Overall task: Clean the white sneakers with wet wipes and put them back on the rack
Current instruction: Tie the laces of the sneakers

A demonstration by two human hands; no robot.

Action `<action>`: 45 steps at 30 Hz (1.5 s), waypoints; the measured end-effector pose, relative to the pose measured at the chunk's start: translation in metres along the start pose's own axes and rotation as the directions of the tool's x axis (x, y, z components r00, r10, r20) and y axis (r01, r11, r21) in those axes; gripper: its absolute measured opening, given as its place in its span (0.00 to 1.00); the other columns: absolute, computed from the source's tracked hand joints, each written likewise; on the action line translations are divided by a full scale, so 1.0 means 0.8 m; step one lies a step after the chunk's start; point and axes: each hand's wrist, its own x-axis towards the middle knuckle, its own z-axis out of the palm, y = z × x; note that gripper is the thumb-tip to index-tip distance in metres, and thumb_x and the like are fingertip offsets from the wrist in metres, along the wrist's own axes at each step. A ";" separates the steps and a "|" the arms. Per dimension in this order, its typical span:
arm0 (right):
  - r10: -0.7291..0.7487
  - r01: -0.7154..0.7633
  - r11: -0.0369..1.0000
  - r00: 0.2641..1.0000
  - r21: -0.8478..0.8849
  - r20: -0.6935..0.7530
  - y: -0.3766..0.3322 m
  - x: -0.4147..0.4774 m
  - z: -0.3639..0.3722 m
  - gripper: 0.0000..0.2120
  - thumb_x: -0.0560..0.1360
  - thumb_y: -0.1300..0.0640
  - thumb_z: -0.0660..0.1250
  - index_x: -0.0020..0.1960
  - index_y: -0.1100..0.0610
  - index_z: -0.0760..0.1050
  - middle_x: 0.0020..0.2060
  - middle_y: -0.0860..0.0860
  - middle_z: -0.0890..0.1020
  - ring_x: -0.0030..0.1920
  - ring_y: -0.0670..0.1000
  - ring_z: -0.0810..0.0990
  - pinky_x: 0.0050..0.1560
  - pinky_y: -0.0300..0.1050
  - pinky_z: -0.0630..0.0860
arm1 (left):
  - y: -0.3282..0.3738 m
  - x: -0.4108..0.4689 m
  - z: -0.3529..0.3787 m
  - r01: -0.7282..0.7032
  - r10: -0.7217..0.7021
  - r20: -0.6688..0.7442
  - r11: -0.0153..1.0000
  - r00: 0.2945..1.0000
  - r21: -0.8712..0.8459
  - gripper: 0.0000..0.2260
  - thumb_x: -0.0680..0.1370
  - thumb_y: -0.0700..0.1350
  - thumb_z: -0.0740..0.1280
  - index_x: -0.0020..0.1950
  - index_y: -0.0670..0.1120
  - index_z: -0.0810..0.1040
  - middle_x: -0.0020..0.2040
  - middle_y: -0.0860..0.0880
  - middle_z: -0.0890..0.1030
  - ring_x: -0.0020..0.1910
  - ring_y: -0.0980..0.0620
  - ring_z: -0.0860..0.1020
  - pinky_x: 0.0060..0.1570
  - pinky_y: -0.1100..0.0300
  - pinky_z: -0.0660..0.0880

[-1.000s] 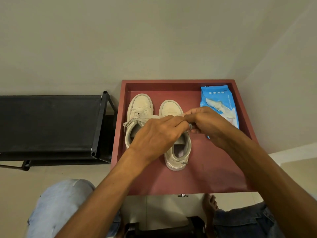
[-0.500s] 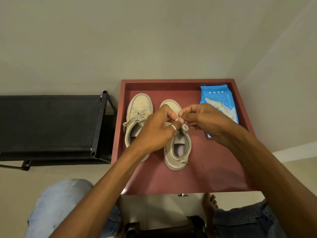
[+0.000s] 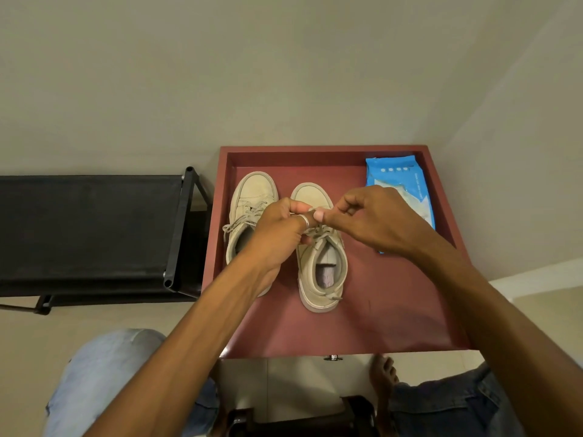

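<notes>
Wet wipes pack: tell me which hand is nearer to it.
Right. The right hand pinches the laces just left of the wet wipes pack, overlapping its edge in view; the left hand pinches them farther left.

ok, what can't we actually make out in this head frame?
Head view only:
- laces of the sneaker nearer the wipes: knot state hidden by left hand and right hand, both pinching them.
- sneaker nearer the rack: heel hidden by the left forearm.
- wipes pack: near end under the right hand; print too small.
- rack: cut off by the left edge.
</notes>
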 end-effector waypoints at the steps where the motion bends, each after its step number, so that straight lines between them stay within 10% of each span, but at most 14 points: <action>1: -0.014 0.015 1.000 1.000 -0.009 0.015 0.001 0.000 0.001 0.19 0.70 0.35 0.70 0.37 0.51 0.80 0.29 0.47 0.80 0.30 0.45 0.76 0.31 0.35 0.70 | 0.000 0.001 0.000 -0.002 0.002 -0.006 1.000 1.000 0.004 0.05 0.78 0.39 0.72 0.47 0.46 0.77 0.42 0.49 0.83 0.33 0.60 0.79 0.30 0.69 0.72; 23: -0.086 0.088 0.995 0.995 -0.038 0.044 0.009 0.001 -0.016 0.10 0.75 0.52 0.69 0.35 0.50 0.82 0.29 0.45 0.81 0.33 0.46 0.77 0.39 0.46 0.72 | 0.011 -0.004 -0.002 -0.010 0.007 0.024 0.993 1.000 0.121 0.05 0.79 0.42 0.73 0.48 0.45 0.77 0.39 0.52 0.85 0.29 0.64 0.78 0.30 0.68 0.72; 30: -0.101 0.115 0.981 0.991 -0.155 0.091 0.032 0.003 -0.018 0.18 0.75 0.53 0.67 0.30 0.61 0.71 0.25 0.52 0.74 0.29 0.51 0.70 0.34 0.47 0.69 | 0.004 0.006 -0.014 0.006 0.023 -0.127 0.974 0.992 0.228 0.06 0.77 0.43 0.75 0.45 0.47 0.78 0.45 0.43 0.86 0.40 0.50 0.82 0.39 0.54 0.77; 40: 0.017 0.045 0.876 0.992 -0.481 0.124 0.053 0.004 -0.021 0.17 0.74 0.51 0.63 0.29 0.56 0.69 0.45 0.50 0.84 0.46 0.52 0.80 0.37 0.42 0.62 | 0.004 0.000 -0.022 -0.075 0.265 -0.105 0.590 0.958 0.804 0.08 0.76 0.45 0.72 0.39 0.53 0.77 0.37 0.56 0.82 0.43 0.51 0.82 0.38 0.60 0.71; 45: 0.051 0.034 0.821 0.990 -0.570 0.131 0.057 0.003 -0.013 0.16 0.75 0.51 0.59 0.29 0.52 0.65 0.35 0.46 0.78 0.51 0.53 0.81 0.40 0.45 0.65 | 0.003 -0.002 -0.019 -0.096 0.314 -0.073 0.492 0.947 0.865 0.06 0.76 0.41 0.70 0.41 0.51 0.78 0.40 0.53 0.84 0.45 0.48 0.82 0.41 0.59 0.70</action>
